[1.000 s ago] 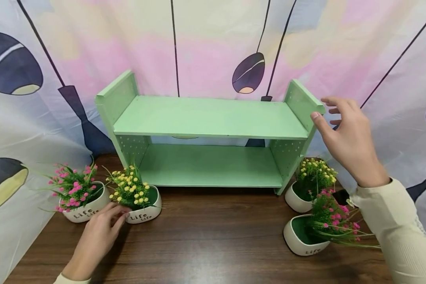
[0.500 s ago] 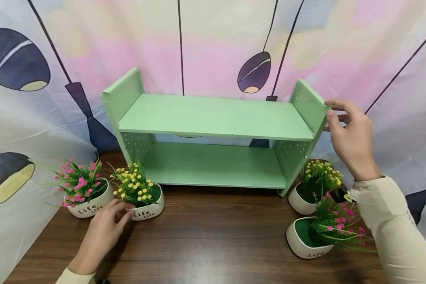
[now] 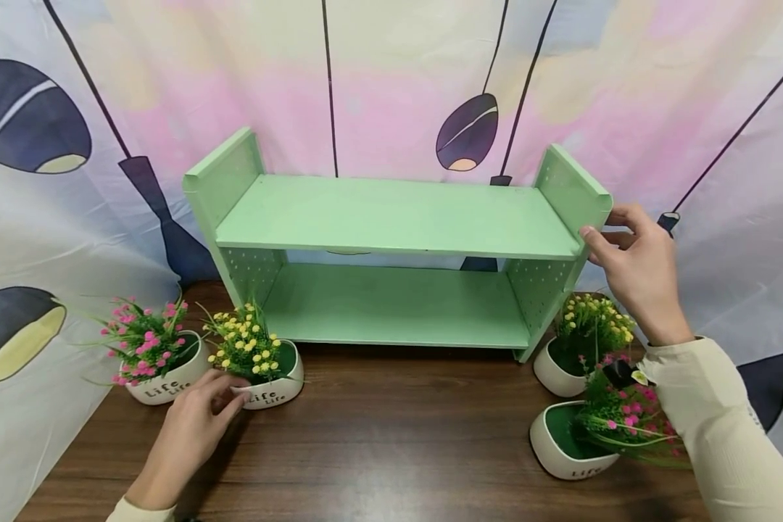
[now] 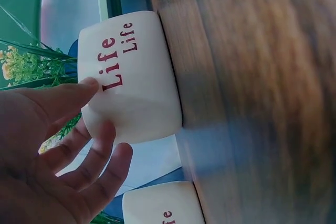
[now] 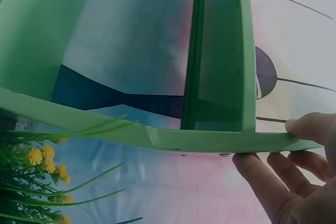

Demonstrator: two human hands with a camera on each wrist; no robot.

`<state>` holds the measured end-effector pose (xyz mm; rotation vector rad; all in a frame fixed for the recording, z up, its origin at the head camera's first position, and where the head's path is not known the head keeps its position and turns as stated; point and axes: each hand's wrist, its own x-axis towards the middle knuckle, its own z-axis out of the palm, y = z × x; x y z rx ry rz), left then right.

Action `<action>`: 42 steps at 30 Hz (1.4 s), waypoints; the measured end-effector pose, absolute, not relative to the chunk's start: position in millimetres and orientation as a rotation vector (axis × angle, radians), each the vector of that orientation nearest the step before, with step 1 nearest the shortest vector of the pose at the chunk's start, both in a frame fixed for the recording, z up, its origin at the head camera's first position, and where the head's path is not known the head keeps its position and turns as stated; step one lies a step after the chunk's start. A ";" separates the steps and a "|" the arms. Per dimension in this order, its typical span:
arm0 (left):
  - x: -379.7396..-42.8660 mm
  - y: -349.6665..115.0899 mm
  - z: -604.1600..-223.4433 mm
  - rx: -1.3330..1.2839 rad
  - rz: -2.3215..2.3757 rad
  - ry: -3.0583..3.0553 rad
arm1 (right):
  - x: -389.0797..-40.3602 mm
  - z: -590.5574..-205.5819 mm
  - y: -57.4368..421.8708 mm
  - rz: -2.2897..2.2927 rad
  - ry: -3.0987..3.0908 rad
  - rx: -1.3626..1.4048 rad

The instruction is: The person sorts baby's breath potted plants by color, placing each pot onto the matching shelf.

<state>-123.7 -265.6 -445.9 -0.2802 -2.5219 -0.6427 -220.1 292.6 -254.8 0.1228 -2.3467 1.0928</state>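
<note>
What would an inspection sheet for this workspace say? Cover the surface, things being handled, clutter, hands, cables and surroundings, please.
Surface: brown wood-grain tabletop.
Things being handled: two-level green shelf, upright; yellow-flowered pot marked "Life", upright near the shelf's left front corner.
Clutter: three more pots; a pink-flowered pot at far left, a second yellow-flowered pot by the shelf's right end, a second pink-flowered pot in front of that.
Left hand: thumb and fingers at the rim of the handled pot.
Right hand: grips the front edge of the shelf's right side panel.
Cables: nothing seen.
Surroundings: patterned cloth backdrop behind the shelf.
</note>
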 end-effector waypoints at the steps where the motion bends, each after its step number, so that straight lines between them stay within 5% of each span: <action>1: -124.1 -265.6 -445.8 -0.286 -0.645 -2.525 | -219.7 -255.2 292.0 1.081 -2.341 0.127; 27: -121.6 -244.4 -406.3 -0.333 -0.704 -2.491 | -218.1 -256.5 284.5 1.060 -2.325 0.170; 42: -169.7 -200.5 -376.9 -0.423 -0.816 -2.584 | -217.8 -258.9 286.6 1.010 -2.308 0.172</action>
